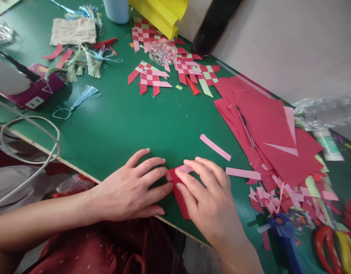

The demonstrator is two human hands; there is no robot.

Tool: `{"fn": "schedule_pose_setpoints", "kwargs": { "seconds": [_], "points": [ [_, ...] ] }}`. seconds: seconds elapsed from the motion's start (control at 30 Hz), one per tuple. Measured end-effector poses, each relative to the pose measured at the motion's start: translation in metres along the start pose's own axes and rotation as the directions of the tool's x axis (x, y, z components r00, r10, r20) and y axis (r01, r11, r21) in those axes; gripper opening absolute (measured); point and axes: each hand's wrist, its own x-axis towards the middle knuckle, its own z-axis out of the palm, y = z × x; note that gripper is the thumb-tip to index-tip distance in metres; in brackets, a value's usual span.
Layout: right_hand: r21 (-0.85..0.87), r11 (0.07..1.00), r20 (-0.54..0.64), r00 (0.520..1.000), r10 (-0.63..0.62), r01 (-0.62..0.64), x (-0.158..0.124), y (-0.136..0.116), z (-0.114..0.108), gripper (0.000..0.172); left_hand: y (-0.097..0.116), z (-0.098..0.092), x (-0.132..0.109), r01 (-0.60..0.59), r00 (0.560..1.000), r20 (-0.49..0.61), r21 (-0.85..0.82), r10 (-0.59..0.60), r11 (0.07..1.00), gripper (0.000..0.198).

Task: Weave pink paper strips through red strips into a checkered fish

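Observation:
Near the front edge of the green table lie red paper strips (181, 199), bunched between my two hands, with a pink paper strip (186, 168) crossing their top end. My left hand (138, 186) lies flat with its fingers spread, the fingertips touching the left side of the red strips. From the right, my right hand (211, 196) pinches the pink strip where it meets the red paper; its fingers hide part of the weave. Two loose pink strips, one upper (215, 147) and one lower (243, 173), lie just beyond my right hand.
Woven paper fish (152, 78) lie at the back. Red sheets (264, 125) carry a pen (246, 126) on the right, above paper scraps (289, 198), a blue tool (285, 239) and red-handled scissors (326, 247). Tassels (81, 99) and a purple power strip (40, 89) with cable are left.

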Motion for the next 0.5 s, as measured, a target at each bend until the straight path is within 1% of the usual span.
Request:
{"fn": "schedule_pose_setpoints", "kwargs": {
  "seconds": [0.13, 0.27, 0.5],
  "points": [
    [0.061, 0.997, 0.003, 0.999, -0.036, 0.036, 0.000, 0.008, 0.008, 0.022, -0.001, 0.000, 0.001, 0.013, 1.000, -0.001, -0.022, -0.013, 1.000, 0.042],
    [0.074, 0.997, -0.003, 1.000, -0.005, 0.005, -0.004, 0.013, 0.013, 0.023, -0.001, 0.000, 0.001, 0.013, 1.000, -0.003, -0.048, -0.013, 0.999, 0.039],
    [0.112, 0.993, -0.005, 1.000, 0.024, -0.024, -0.003, 0.015, 0.013, 0.023, -0.002, -0.002, 0.004, 0.026, 1.000, 0.004, -0.065, -0.026, 0.998, 0.040]
  ]
}}
